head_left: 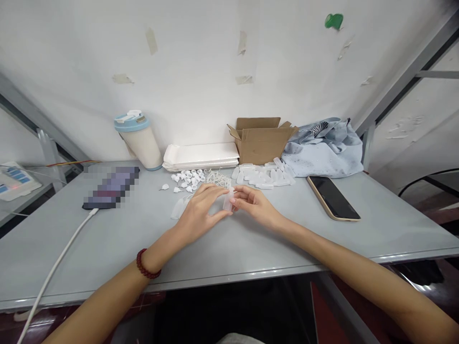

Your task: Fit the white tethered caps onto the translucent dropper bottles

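Note:
Over the middle of the desk, my left hand [199, 210] and my right hand [258, 206] meet on one small translucent plastic tube [228, 200]. It stands roughly upright, with the left thumb and fingertips on its two ends and the right fingers pinching its side. Just behind the hands is a bundle of thin white cords [218, 178]. Small white plastic caps [187, 179] lie scattered to its left, and a pile of translucent tubes [265, 175] to its right. More clear pieces [178, 208] show partly behind my left hand.
Along the wall stand a tumbler [141, 143], a stack of white packets [202, 155], an open cardboard box [263, 145] and a bunched light-blue cloth [324, 153]. A phone [333, 198] lies right; a pixelated device [111, 188] with a white cable [59, 267] lies left.

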The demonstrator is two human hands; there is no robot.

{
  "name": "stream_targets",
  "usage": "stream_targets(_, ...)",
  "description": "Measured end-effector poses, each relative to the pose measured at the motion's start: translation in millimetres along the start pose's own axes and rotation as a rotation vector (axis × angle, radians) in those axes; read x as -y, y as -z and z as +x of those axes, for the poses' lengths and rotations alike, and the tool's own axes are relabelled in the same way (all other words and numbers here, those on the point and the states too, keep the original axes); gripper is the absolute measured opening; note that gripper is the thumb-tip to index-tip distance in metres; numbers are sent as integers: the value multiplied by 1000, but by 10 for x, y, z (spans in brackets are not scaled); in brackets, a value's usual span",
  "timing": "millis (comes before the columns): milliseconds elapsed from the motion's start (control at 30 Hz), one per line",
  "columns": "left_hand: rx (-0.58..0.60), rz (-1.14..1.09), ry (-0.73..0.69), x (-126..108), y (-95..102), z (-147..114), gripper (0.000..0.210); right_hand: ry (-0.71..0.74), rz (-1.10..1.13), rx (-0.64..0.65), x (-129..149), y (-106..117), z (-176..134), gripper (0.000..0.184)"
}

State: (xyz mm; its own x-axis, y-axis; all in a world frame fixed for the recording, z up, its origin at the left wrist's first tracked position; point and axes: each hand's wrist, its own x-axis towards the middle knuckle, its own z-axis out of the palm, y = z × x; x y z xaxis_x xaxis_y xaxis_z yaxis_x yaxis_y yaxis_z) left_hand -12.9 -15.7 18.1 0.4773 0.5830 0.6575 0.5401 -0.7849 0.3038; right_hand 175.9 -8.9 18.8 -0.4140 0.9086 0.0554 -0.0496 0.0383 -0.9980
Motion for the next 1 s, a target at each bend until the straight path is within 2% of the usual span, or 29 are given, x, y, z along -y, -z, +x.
stream_targets(133, 33, -12, 17, 4, -9, -3, 42, -15, 8, 29, -36, 4, 4, 40)
stream_targets(267, 68, -7, 88, -13, -15, -10, 41, -25, -15, 7, -27, -8, -4, 35)
stream_targets(367, 85, 12, 150, -29, -28, -18, 49, -15, -47, 1, -10, -24, -17, 31)
stream_targets(467, 83, 44, 98, -29, -46, -31, 56, -1, -64, 7, -18, -31, -24, 34)
stream_targets(700, 46, 50, -14, -7, -54, -37, 39, -38, -67, -42, -71, -16, -5, 35)
stream_targets(867, 54, 42, 52, -27, -43, -32, 44, -17, -61, -32, -51, -20, -5, 34)
stream_targets(1000, 53, 59, 23, -30, -43, -33, 43, -27, -62, -27, -49, -22, -6, 33)
